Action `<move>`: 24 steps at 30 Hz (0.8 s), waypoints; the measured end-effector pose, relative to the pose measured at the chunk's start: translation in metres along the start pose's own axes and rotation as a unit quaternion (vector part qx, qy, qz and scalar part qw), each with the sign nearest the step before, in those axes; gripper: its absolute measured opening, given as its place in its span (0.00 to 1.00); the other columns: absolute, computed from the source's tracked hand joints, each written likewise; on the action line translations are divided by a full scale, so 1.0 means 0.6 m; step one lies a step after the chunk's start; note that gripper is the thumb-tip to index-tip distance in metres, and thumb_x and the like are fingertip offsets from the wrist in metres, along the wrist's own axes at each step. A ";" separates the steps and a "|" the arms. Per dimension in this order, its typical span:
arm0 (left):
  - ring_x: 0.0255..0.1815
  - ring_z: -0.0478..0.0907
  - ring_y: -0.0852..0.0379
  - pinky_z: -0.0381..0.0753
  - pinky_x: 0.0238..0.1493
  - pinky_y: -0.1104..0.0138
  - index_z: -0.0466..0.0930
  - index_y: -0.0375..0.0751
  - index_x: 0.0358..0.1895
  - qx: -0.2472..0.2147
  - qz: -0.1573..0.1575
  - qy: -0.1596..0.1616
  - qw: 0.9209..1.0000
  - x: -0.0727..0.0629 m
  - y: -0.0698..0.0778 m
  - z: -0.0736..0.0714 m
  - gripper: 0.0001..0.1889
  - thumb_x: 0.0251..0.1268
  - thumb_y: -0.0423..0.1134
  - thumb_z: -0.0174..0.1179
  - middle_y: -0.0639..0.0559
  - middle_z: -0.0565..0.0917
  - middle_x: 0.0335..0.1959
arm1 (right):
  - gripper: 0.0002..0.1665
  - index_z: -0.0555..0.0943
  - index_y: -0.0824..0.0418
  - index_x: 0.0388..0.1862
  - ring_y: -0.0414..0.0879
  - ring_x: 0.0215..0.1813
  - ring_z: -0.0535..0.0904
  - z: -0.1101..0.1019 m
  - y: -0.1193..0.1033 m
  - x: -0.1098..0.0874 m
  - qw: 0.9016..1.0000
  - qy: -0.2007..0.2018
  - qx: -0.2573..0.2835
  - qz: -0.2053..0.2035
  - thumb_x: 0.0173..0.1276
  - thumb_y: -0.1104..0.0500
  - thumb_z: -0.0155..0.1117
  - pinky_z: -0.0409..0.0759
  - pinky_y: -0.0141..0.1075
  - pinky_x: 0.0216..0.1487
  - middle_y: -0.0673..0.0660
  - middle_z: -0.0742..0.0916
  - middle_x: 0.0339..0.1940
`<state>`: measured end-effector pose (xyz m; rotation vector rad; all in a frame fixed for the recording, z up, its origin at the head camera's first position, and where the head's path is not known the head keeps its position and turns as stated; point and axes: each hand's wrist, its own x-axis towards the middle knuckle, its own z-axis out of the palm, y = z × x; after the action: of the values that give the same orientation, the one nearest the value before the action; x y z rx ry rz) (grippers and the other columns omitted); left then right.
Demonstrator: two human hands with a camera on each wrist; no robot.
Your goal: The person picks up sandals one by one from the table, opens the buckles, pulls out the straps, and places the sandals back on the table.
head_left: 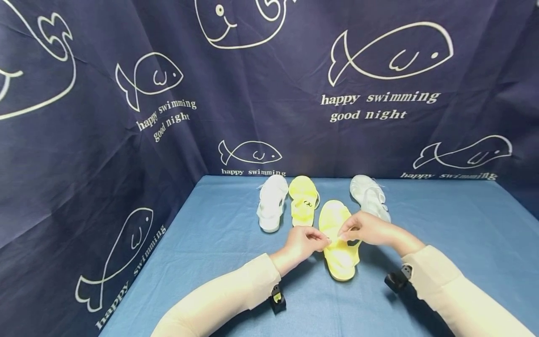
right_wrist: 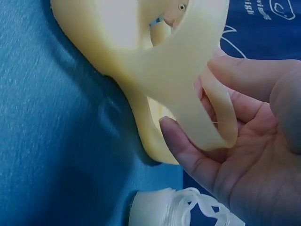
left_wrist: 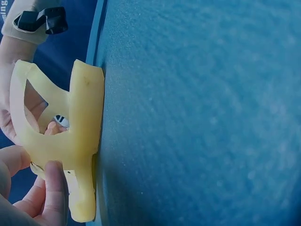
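Note:
A yellow sandal (head_left: 342,267) lies on the blue cloth with both hands at its straps. From its left side the left hand (head_left: 300,245) pinches the strap, and the thumb and fingers meet its edge in the left wrist view. On the other side, the right hand (head_left: 372,228) holds a strap loop; in the right wrist view its thumb touches the loop and its fingers curl behind. Part of the yellow sandal (right_wrist: 164,70) hides some of those fingers. A second yellow sandal (head_left: 302,188) lies just beyond the left hand.
One white sandal (head_left: 272,201) lies left of the second yellow one. Another white sandal (head_left: 365,191) is at the back right, partly behind the right hand. The blue-covered table (head_left: 227,220) meets a dark blue curtain (head_left: 303,135) with fish drawings at the back and left.

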<state>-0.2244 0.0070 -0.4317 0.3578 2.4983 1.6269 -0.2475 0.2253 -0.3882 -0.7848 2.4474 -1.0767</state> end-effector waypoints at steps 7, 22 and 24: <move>0.19 0.80 0.67 0.79 0.25 0.75 0.88 0.40 0.29 -0.004 -0.013 -0.001 1.000 -0.001 0.003 -0.002 0.05 0.55 0.38 0.71 0.52 0.86 0.21 | 0.11 0.85 0.69 0.40 0.47 0.37 0.84 -0.002 0.000 -0.002 1.000 0.008 0.013 0.006 0.66 0.60 0.65 0.83 0.35 0.37 0.59 0.89 0.34; 0.20 0.81 0.63 0.78 0.24 0.75 0.87 0.40 0.29 0.003 -0.018 0.004 1.000 -0.002 0.004 0.000 0.06 0.55 0.39 0.71 0.53 0.86 0.21 | 0.11 0.85 0.70 0.40 0.47 0.37 0.84 -0.001 0.007 -0.005 1.000 0.013 0.023 0.005 0.66 0.61 0.65 0.83 0.34 0.37 0.60 0.89 0.34; 0.20 0.82 0.63 0.78 0.24 0.75 0.87 0.41 0.29 0.002 -0.019 0.003 1.000 -0.003 0.004 0.000 0.06 0.55 0.39 0.71 0.53 0.86 0.21 | 0.11 0.84 0.70 0.40 0.47 0.37 0.84 -0.001 0.007 -0.006 1.000 0.013 0.025 0.007 0.66 0.61 0.65 0.83 0.34 0.38 0.60 0.89 0.34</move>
<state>-0.2226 0.0075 -0.4295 0.3028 2.4973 1.6118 -0.2469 0.2303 -0.3907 -0.7409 2.4346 -1.1447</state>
